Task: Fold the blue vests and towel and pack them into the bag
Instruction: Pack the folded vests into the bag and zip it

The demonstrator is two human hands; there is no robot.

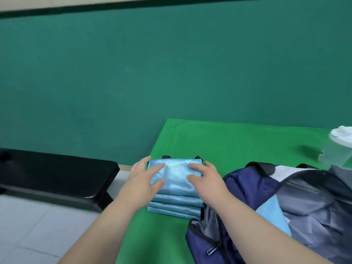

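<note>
I log stack of folded blue vests [176, 187] at lower centre of frame, on green table [238, 140]. Left hand [144, 178] and right hand [205, 180] rest on top vest, fingers spread and nearly straight, nothing gripped (outer fingers reach stack's far corners). Navy bag [247, 187] just right of stack, mouth open; light blue towel [272, 214] inside. Black bench [57, 174] at left.

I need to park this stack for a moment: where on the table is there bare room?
Bare green table runs behind the stack of vests, across to the plastic container. A narrower bare strip lies in front of the stack, left of the bag. The right side is crowded: the bag sits right beside the stack.
</note>
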